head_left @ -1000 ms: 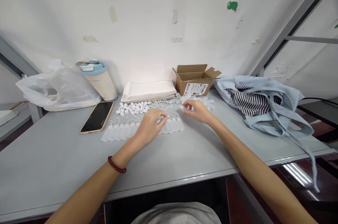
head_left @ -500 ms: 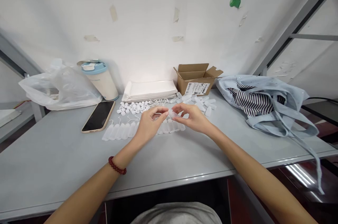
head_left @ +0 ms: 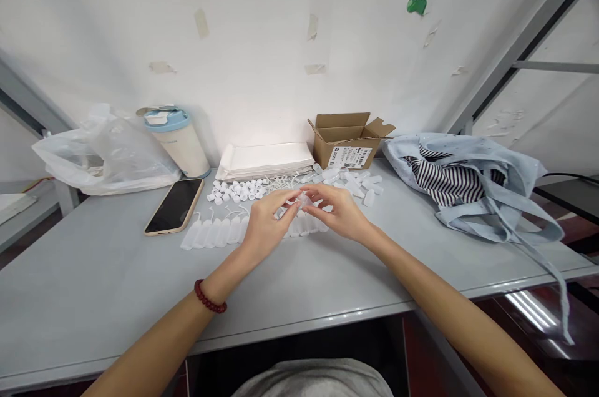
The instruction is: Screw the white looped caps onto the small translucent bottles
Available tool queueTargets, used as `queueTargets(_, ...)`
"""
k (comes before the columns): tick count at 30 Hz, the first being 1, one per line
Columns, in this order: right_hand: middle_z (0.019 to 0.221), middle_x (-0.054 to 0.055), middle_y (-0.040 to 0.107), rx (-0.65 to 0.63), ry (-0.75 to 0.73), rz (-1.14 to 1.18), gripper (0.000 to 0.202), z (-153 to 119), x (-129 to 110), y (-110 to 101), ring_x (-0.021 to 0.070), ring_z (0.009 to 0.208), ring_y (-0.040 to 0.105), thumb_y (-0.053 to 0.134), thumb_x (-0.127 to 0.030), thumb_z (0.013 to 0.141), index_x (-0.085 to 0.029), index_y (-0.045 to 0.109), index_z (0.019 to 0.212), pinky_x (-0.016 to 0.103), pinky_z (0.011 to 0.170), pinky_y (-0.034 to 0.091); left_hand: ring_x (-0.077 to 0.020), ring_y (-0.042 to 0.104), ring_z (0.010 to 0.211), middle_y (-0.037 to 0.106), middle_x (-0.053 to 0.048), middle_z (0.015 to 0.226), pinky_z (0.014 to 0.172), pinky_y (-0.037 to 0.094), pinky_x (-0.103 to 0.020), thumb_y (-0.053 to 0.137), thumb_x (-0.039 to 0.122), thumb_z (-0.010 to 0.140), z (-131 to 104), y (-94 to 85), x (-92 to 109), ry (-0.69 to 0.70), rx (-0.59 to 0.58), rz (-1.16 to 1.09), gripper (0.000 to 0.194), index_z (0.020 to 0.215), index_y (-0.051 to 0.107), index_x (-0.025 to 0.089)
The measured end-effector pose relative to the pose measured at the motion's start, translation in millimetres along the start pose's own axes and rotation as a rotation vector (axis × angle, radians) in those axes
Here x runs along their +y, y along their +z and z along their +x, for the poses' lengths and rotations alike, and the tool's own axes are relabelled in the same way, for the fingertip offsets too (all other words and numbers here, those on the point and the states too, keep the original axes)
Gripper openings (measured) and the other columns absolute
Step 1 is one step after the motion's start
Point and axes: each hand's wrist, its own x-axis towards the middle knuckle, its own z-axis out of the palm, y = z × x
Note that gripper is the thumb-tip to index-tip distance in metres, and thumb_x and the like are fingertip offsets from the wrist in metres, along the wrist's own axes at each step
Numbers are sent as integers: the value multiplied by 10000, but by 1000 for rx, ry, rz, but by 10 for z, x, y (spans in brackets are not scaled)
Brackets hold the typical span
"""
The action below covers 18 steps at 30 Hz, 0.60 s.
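My left hand (head_left: 266, 223) and my right hand (head_left: 340, 213) meet above the middle of the table, both with pinched fingers. Between their fingertips is a small translucent plastic bottle (head_left: 305, 201), partly hidden by the fingers. Under and beside the hands lies a row of similar translucent bottles (head_left: 218, 231), with thin white cords at the tops of several. Behind the left hand are many small white caps (head_left: 238, 190) and a tangle of white cords (head_left: 279, 182). Past the right hand, more loose translucent bottles (head_left: 358, 182) lie in a pile.
A phone (head_left: 175, 206), a tumbler (head_left: 180, 141) and a plastic bag (head_left: 116, 160) are on the left. At the back are a stack of white trays or sheets (head_left: 266, 160) and an open cardboard box (head_left: 349, 144). A light blue cloth bag (head_left: 468, 166) lies on the right.
Both hands have shifted slightly and their fingers have moved around the small bottle, which now shows at a different angle. My left wrist has moved a little to the right.
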Motion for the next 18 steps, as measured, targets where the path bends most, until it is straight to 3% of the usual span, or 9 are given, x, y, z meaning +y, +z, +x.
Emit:
queueTargets(9, 982, 68, 696, 14, 5, -11, 259, 8, 8, 1, 176, 832, 652, 611, -296, 853, -200, 644, 1091, 284, 648, 552, -212, 626, 1012, 683, -84, 1098, 865, 525, -385, 507, 138, 892, -37, 32, -62, 281, -11, 238, 312, 1185, 593, 199)
queueTargets(14, 949, 74, 707, 29, 25, 29, 247, 11, 21, 5, 186, 830, 664, 628, -295, 830, -176, 663, 1044, 299, 669, 551, -217, 610, 1034, 662, -101, 1092, 895, 512, -394, 496, 132, 896, -42, 28, -48, 329, -37, 270, 267, 1129, 616, 183)
queueTargets(18, 973, 70, 708, 52, 158, 148, 238, 26, -19, -15, 192, 848, 674, 656, -295, 802, -177, 671, 1008, 333, 745, 552, -203, 623, 987, 679, -77, 1064, 871, 522, -379, 493, 124, 889, -44, 19, -9, 302, 17, 237, 265, 1122, 598, 194)
